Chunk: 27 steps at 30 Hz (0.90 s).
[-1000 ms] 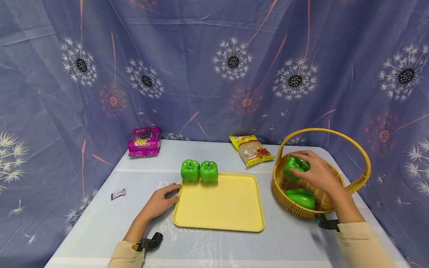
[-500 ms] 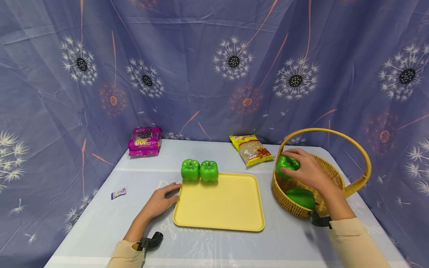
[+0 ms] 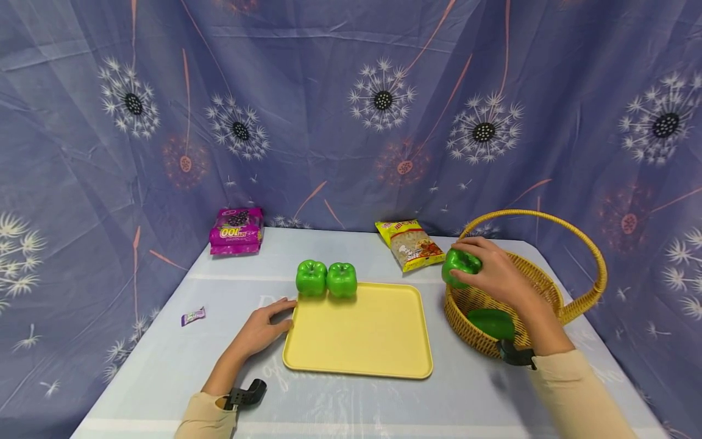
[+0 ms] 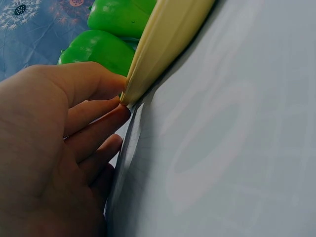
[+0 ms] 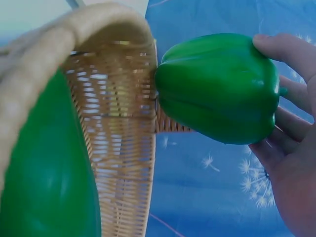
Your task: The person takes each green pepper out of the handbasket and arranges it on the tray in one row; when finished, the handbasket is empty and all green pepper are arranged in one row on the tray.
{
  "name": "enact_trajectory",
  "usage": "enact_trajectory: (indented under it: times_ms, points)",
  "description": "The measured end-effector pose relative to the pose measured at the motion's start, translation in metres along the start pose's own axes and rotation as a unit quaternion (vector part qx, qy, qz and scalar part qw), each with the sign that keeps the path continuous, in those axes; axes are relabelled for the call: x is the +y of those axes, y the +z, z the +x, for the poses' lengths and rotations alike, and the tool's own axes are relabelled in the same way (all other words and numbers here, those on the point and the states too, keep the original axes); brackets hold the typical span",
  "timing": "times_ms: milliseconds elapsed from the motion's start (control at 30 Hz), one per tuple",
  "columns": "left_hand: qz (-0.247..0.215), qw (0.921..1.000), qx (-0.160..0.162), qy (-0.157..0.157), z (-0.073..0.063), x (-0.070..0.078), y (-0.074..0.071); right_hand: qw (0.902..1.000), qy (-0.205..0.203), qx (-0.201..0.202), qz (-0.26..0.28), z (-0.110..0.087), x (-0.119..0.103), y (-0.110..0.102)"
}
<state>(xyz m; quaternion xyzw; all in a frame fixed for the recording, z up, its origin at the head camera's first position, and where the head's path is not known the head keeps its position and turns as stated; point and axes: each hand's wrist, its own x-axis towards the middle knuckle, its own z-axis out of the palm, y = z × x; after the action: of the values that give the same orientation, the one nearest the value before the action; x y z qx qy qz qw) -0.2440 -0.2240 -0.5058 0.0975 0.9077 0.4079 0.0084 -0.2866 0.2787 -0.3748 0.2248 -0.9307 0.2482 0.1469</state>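
Note:
My right hand (image 3: 492,268) holds a green bell pepper (image 3: 462,267) at the left rim of the wicker basket (image 3: 477,350). In the right wrist view, thumb and fingers grip this bell pepper (image 5: 219,89) at its stem end, just beyond the basket wall (image 5: 121,128). Another green pepper (image 3: 492,324) lies inside the basket. At the left edge of the yellow tray (image 3: 356,341), my left hand (image 3: 263,331) pinches the rim between thumb and fingertips, seen close in the left wrist view. Two green bell peppers (image 3: 311,278) (image 3: 342,280) sit side by side at the tray's far left corner.
Behind the tray lies a yellow snack bag (image 3: 412,245), and a purple packet (image 3: 237,231) stands at the back left. A small purple-and-white wrapper (image 3: 193,316) lies on the left. The basket's tall handle (image 3: 589,244) arches over its opening. A patterned curtain encloses the table.
My right hand has carried the bell pepper leftward from inside the basket to its left rim. The left hand and the tray have stayed in place.

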Motion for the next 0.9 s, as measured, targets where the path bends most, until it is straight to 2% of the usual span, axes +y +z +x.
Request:
enact_trajectory:
  times_ms: [433,900]
  points:
    - [0.0,1.0,0.0,0.005,0.0,0.0,0.0,0.9996,-0.012,-0.02,0.015,0.016,-0.022,0.017]
    - [0.001,1.0,-0.001,-0.004,0.0,0.002,0.0,0.9968,-0.032,-0.063,0.038,0.036,-0.038,0.053]
